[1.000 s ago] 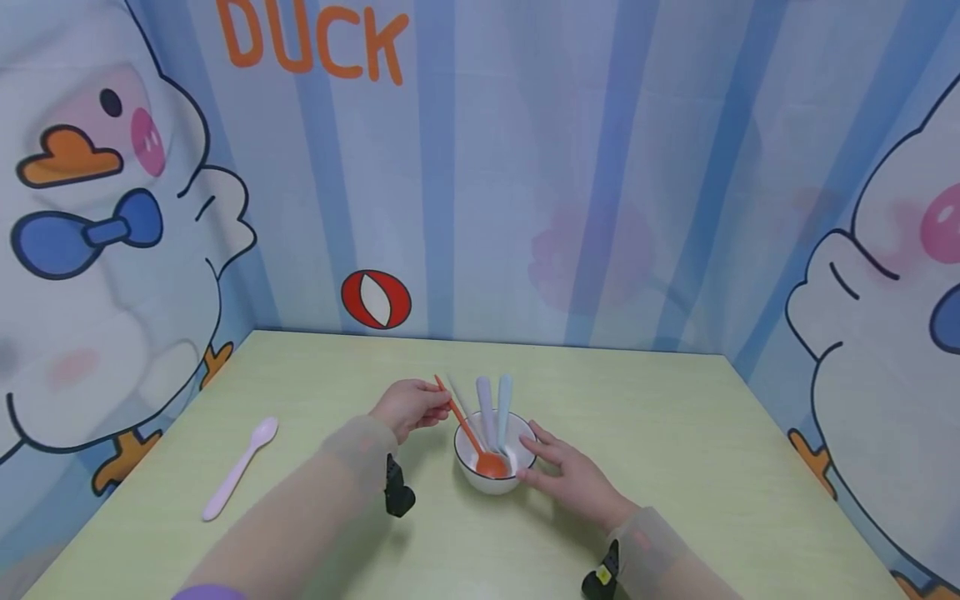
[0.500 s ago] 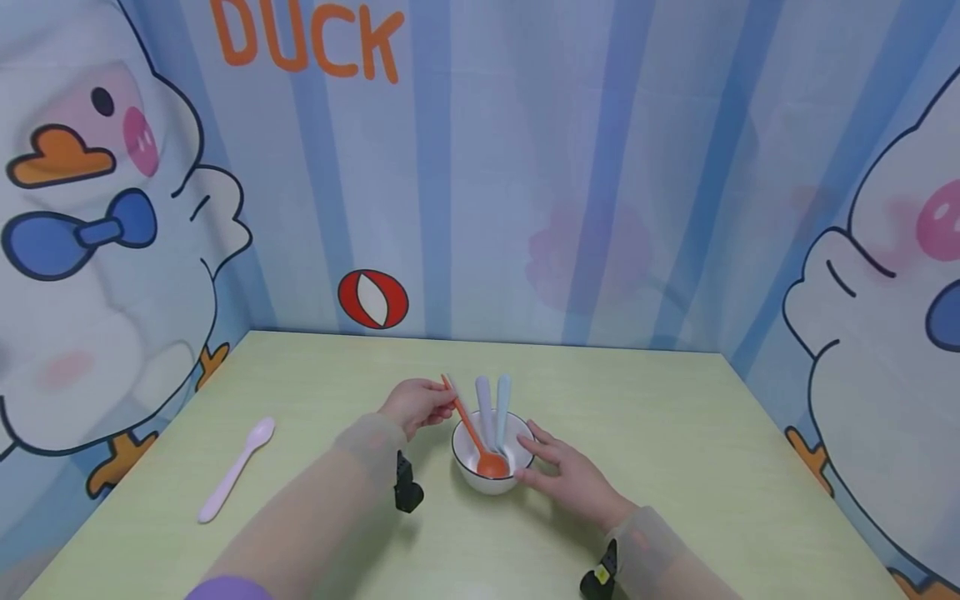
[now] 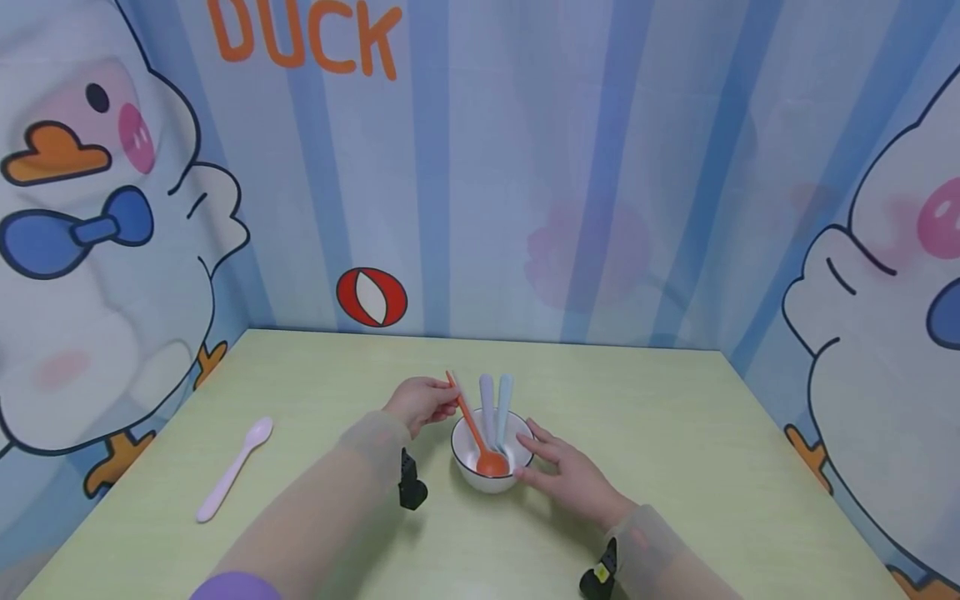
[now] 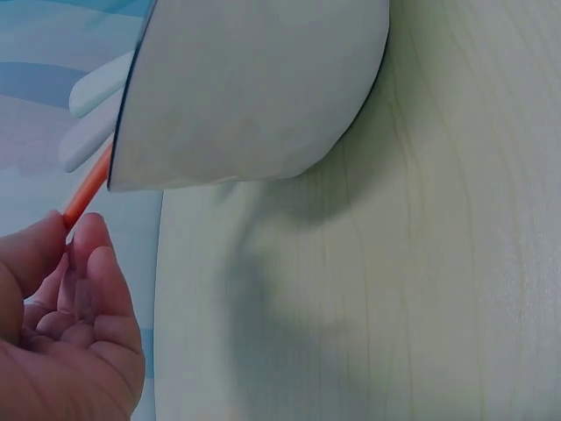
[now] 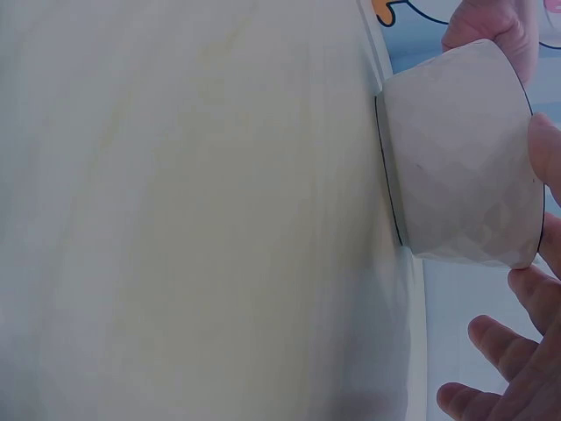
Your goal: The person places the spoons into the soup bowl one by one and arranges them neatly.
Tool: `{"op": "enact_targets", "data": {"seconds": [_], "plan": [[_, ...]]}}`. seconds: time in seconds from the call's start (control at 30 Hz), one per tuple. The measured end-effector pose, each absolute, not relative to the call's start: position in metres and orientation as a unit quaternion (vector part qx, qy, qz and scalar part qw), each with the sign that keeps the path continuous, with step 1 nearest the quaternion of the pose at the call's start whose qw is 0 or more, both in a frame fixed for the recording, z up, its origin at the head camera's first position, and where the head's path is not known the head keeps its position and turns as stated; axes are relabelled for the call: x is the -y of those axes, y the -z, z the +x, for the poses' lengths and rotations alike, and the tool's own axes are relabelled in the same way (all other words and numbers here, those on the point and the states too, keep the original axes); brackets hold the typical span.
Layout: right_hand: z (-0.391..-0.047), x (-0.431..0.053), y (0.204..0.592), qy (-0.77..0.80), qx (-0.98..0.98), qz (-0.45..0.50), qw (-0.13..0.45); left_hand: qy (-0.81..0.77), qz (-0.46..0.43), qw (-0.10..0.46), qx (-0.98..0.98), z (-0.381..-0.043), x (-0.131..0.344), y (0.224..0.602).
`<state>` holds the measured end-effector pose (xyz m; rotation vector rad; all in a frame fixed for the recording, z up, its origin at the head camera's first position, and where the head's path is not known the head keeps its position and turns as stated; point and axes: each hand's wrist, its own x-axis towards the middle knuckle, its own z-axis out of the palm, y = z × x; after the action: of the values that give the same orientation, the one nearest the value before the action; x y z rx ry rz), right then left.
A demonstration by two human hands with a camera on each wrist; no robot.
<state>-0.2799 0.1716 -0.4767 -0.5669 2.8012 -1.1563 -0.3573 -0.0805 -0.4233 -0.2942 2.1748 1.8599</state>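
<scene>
My left hand [image 3: 422, 402] pinches the thin handle of an orange spoon [image 3: 491, 463], whose round head lies in a white bowl [image 3: 489, 483] with a dark rim. A lavender handle [image 3: 487, 400] and a pale blue handle [image 3: 506, 400] also lean out of the bowl. Something thin and whitish shows beside the orange handle, partly hidden. My right hand [image 3: 573, 483] rests its thumb and a finger at the bowl's right rim, while the other fingers spread apart in the right wrist view. The left wrist view shows the orange handle [image 4: 88, 188] between thumb and fingertip.
A pink spoon [image 3: 234, 471] lies on the pale yellow table [image 3: 660, 442], left of my left forearm. A blue striped cloth backdrop [image 3: 510, 167] with printed ducks stands along the back and both sides.
My left hand has moved slightly right, bringing the orange handle's top end rightward and more upright. The right hand and bowl have hardly moved.
</scene>
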Motion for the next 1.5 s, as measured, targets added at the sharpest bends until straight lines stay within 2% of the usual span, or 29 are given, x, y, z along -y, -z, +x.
{"op": "enact_targets", "data": {"seconds": [0.7,1.5], "plan": [[-0.280,-0.171,0.475,0.372,-0.910,-0.180,0.034,-0.650,-0.132,0.112,-0.740,-0.356,0.116,0.435],[-0.277,-0.169,0.471,0.370,-0.911,-0.180,0.033,-0.641,-0.106,0.071,-0.757,-0.319,0.191,0.441]]}}
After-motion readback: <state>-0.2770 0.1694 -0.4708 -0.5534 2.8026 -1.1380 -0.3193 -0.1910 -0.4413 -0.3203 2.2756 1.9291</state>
